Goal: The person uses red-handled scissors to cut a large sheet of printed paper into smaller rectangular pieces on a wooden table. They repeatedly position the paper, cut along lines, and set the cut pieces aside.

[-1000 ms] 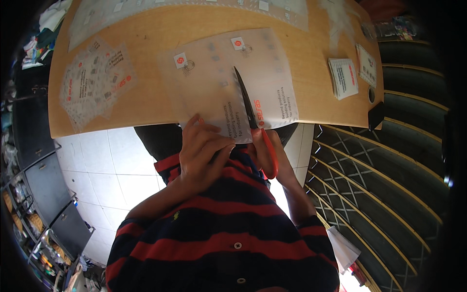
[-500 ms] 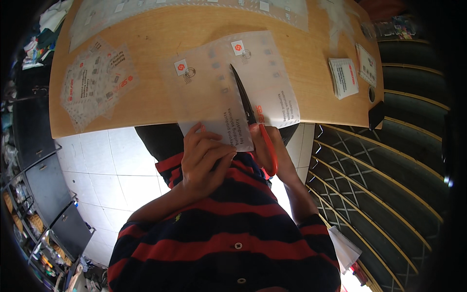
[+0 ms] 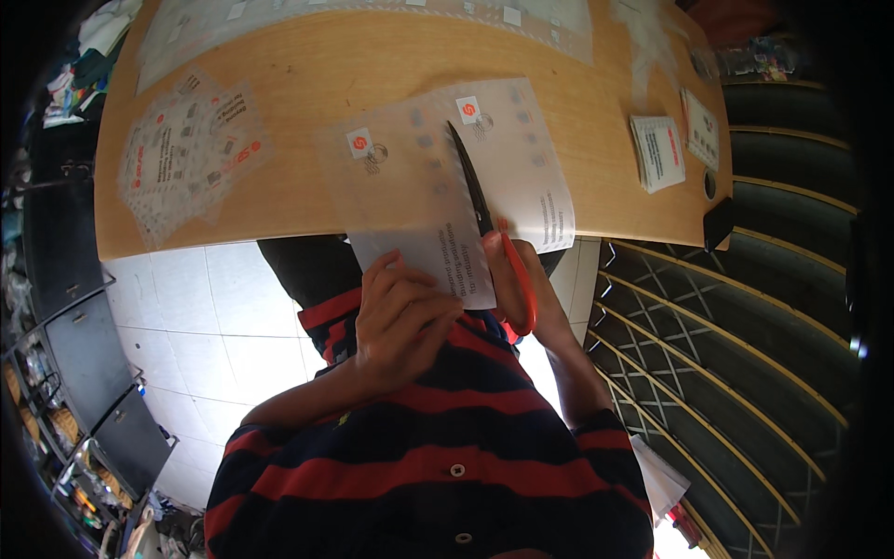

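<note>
I saw the right hand (image 3: pixel 504 279) wrapped around red-handled scissors (image 3: pixel 476 194), their dark blades pointing far across a translucent printed sheet (image 3: pixel 402 200). The left hand (image 3: pixel 400 315) gripped the sheet's near part, which jutted past the near edge of the desk (image 3: pixel 293 88). Farther out, I saw loose printed pieces (image 3: pixel 191 154) on the left and a small card stack (image 3: pixel 659 154) on the right.

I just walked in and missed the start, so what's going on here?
A person at a wooden table has red-handled scissors in the right hand, blades over a translucent printed sheet. The left hand holds the sheet's near end, which overhangs the table edge. The sheet looks partly cut. Loose translucent pieces lie toward the table's left end.
</note>
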The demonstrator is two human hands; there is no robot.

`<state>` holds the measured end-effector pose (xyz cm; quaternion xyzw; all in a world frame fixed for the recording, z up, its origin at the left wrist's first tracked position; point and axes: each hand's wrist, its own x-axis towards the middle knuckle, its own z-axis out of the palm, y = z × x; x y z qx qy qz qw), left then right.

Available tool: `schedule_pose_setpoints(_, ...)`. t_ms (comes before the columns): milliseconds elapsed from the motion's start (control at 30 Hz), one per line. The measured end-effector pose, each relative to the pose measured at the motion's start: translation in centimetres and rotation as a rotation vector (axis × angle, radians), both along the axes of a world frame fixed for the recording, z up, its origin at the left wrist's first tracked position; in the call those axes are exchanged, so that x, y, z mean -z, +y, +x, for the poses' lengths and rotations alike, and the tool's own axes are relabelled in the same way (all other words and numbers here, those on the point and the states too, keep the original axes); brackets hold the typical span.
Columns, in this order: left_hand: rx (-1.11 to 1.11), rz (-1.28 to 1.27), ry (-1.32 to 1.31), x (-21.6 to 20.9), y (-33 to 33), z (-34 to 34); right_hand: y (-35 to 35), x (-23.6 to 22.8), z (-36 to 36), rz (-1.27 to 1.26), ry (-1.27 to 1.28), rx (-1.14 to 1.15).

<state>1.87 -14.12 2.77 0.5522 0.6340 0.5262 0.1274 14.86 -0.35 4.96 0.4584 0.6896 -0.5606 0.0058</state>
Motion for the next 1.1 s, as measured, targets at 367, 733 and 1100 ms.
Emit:
schedule_pose_setpoints(367,0.013,0.025,-0.049,-0.4,-0.9,0.5,0.1,0.2,0.2,0.184,0.076,-0.165)
schedule_pose_setpoints(733,0.045,0.050,-0.062,-0.4,-1.6,0.5,0.7,-2.1,-1.6,-0.162,0.084,0.028)
schedule_pose_setpoints(1100,0.048,0.008,-0.023,-0.6,-1.1,-0.4,2.8,-1.3,-2.6,-0.313,0.143,0.079)
